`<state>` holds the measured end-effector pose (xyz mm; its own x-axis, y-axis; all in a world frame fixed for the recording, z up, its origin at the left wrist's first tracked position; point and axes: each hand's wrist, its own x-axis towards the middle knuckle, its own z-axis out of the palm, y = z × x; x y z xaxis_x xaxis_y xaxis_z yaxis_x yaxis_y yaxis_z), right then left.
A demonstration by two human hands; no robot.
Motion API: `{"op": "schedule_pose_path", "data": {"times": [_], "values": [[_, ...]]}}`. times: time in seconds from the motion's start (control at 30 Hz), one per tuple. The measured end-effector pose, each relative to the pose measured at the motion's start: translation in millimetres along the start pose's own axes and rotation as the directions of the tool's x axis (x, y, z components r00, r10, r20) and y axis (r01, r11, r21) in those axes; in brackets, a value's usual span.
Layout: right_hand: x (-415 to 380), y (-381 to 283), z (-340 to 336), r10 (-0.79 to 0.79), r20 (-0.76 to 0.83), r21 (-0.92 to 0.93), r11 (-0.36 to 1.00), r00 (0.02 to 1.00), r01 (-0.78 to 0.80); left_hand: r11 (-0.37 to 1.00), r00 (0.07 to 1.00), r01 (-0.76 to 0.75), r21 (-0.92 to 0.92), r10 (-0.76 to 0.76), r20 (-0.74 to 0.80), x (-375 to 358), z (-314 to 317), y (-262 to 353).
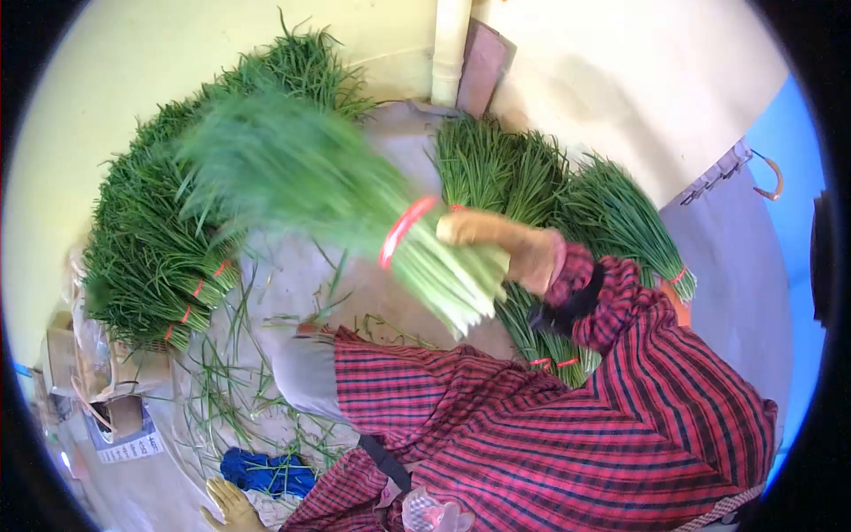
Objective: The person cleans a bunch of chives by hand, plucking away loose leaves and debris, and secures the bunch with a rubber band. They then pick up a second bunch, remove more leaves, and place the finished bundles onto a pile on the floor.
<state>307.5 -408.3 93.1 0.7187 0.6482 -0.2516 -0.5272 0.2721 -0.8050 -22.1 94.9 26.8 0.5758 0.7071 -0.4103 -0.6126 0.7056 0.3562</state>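
My right hand (514, 244), in a tan glove, is closed round the pale stem end of a bunch of garlic chives (301, 186). A red band (408, 230) circles the bunch, and its leafy end is blurred by motion as it points to the upper left. My left hand (235, 508), gloved in yellow, is at the bottom left with its fingers spread and nothing in it. Near it lies a dark blue cloth-like bundle (266, 470) with loose green leaves over it.
Banded chive bunches (160, 222) are heaped along the left wall. More bunches (505, 168) lie to the right, one (620, 213) apart near the orange object. Loose leaves (222, 381) litter the floor. A cardboard box (66, 355) stands at the left, and a pipe (450, 53) at the back.
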Motion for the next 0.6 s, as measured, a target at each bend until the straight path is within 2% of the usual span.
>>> {"op": "schedule_pose_path", "data": {"times": [0.07,0.13,0.17,0.2,0.27,0.3,0.33,0.37,0.4,0.47,0.5,0.53,0.6], "values": [[4.3,-26.6,-21.4,-0.149,-0.169,-0.168,0.978,0.974,0.121,0.999,1.0,0.017,0.037,-0.018,0.017,-8.6,4.9,-7.7],[13.3,-25.3,-67.1,-0.388,-0.308,-0.486,0.849,0.869,0.207,0.997,0.999,0.034,0.074,-0.036,0.022,-4.1,-4.5,-13.9],[20.4,-15.6,-105.2,-0.479,-0.366,-0.575,0.791,0.798,0.211,0.993,0.998,0.048,0.111,-0.051,0.022,-5.0,-5.1,-14.2],[23.1,-6.3,-133.3,-0.474,-0.372,-0.566,0.797,0.798,0.209,0.992,0.999,0.046,0.121,-0.049,0.021,-7.8,-2.8,-17.3],[26.2,10.6,-178.9,-0.618,-0.525,-0.632,0.744,0.586,0.219,0.977,0.999,0.039,0.209,-0.04,0.0,-14.4,2.9,-20.8],[25.3,22.8,-196.1,-0.637,-0.594,-0.684,0.721,0.49,0.108,0.975,0.999,0.031,0.221,-0.033,0.004,-12.4,-3.3,-14.1],[26.5,39.2,-212.0,-0.663,-0.639,-0.72,0.694,0.39,-0.001,0.981,0.996,0.088,0.173,-0.089,0.0,-6.7,-19.6,-2.2],[32.8,66.1,-240.8,-0.583,-0.735,-0.62,0.785,0.345,0.006,0.984,0.991,0.13,0.12,-0.131,0.004,-5.2,-26.1,8.5],[38.1,98.0,-270.7,-0.486,-0.818,-0.505,0.863,0.309,0.021,0.964,0.99,-0.02,0.265,0.056,-0.128,-22.4,9.4,-20.6],[38.2,148.1,-308.0,-0.299,-0.833,-0.382,0.919,0.465,-0.094,0.953,0.985,-0.016,0.302,0.068,-0.162,-28.7,26.6,-29.3],[42.1,167.5,-318.1,-0.296,-0.879,-0.397,0.888,0.374,-0.233,0.958,0.99,-0.005,0.285,0.045,-0.134,-21.5,15.9,-19.4],[46.9,181.2,-329.2,-0.311,-0.91,-0.398,0.84,0.273,-0.369,0.937,0.985,-0.019,0.348,0.078,-0.155,-27.6,30.0,-30.5],[61.1,188.9,-357.3,-0.398,-0.873,-0.486,0.766,0.282,-0.421,0.943,0.999,0.018,0.333,-0.029,0.027,-7.1,-11.9,-8.8]]}}
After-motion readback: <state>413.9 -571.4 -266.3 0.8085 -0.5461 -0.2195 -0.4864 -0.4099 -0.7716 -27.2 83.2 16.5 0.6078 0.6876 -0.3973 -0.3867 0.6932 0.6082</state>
